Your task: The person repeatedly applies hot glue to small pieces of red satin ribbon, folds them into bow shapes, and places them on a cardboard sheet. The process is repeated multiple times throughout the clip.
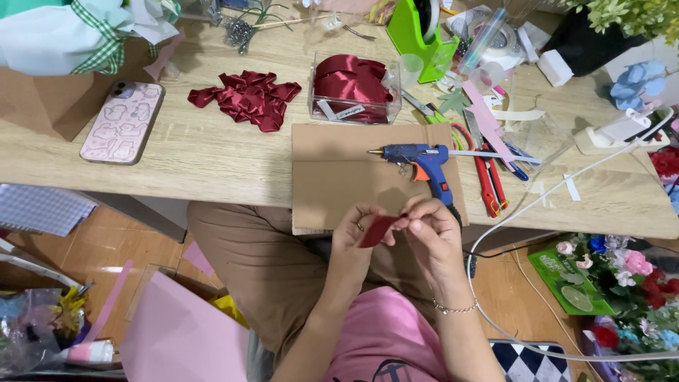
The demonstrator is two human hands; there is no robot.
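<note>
Wooden table [212, 152] spreads cluttered behind the hands, where the left hand [351, 237] and right hand [429, 233] together pinch a dark red ribbon piece [376, 230] between their fingertips, just below the blue glue gun [422, 161] lying on cardboard [332, 177].

My fingers [396, 225] pinch a ribbon piece [377, 230] just before the tabletop [212, 159] edge; behind them the glue gun [423, 161] lies on cardboard [339, 177]; phone [122, 121] far left; scissors [491, 180] right.
</note>
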